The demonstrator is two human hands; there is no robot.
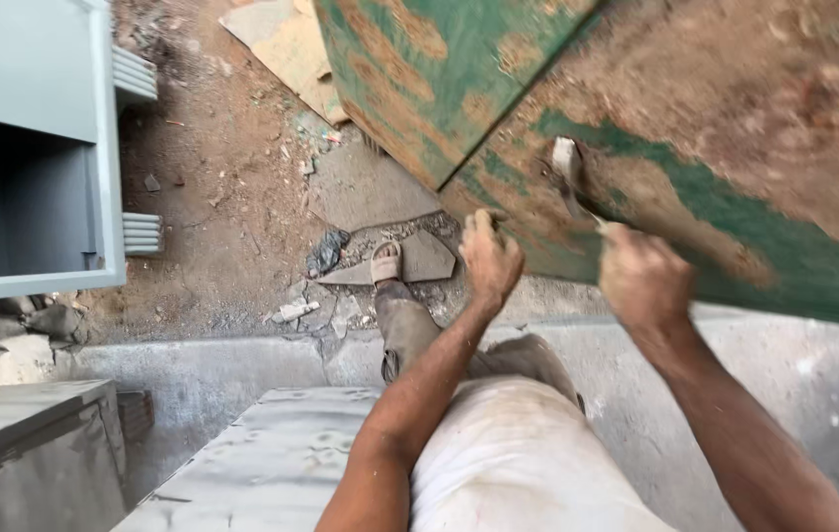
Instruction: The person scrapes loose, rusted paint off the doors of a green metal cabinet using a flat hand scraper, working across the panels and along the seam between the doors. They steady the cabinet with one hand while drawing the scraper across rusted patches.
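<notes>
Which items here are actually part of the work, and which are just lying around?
In use: scraper gripped by right hand; rusty green metal panel, with left hand resting on its edge.
Lying about: grey cabinet; stone shards; black scrap; cardboard.

A pale grey sheet-metal cabinet (30, 148) with ribbed cooling fins (141, 234) stands at the upper left on the bare brown dirt ground (222, 177). Near the ground's middle lie a crumpled dark plastic scrap (327, 250) and flat broken grey stone slabs (409, 258). A tan flat board (291, 49) lies at the top. A grey concrete kerb (202, 369) runs across below the dirt. A grey painted metal box (30, 448) sits at the lower left corner, beside a grey streaked flat panel (276, 463).
</notes>
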